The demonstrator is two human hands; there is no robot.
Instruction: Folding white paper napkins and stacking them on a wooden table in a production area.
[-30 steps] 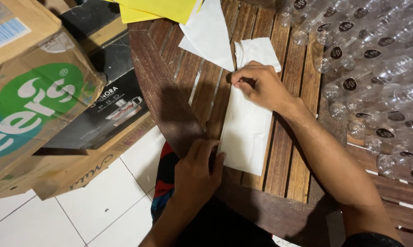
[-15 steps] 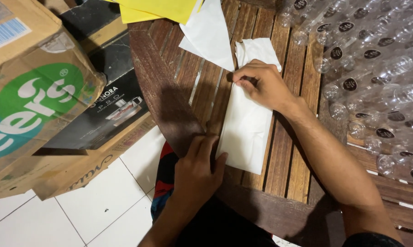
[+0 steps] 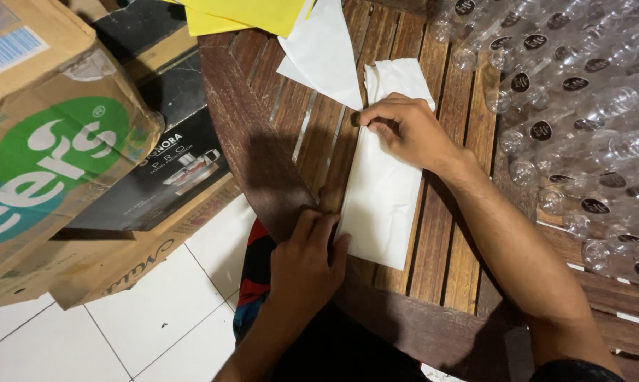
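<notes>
Head view shows a folded white paper [image 3: 383,191] lying flat on the round wooden table [image 3: 263,134]. Right hand [image 3: 404,131], at 12 o'clock, pinches its left edge, while left hand [image 3: 307,258], at 7 o'clock, presses the lower corner with fingers together, probably to keep the fold straight.

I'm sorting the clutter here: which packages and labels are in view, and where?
Brown cardboard box: far left, green round print, pale label on top.
Black carton: beside it, flat, appliance picture.
Clear bottles: right of table, small dark round labels.
</notes>
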